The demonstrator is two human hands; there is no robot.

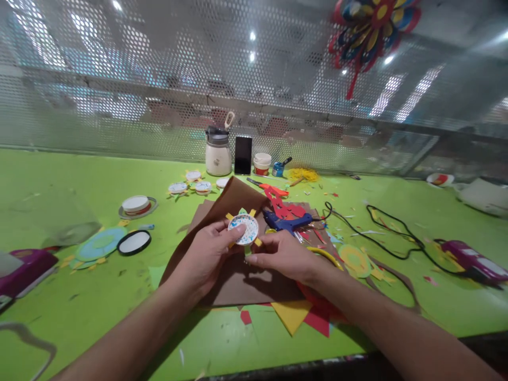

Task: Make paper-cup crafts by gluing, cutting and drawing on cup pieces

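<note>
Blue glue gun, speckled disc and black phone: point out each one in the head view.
Blue glue gun (284,221): head view, on the middle of its body.
Speckled disc (250,227): head view, on its face, right of the thumb.
Black phone (243,155): head view, mid-screen.

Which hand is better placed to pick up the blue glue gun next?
Probably the right hand: it lies nearer the blue glue gun, while the left hand holds the speckled disc, thumb on top.
</note>
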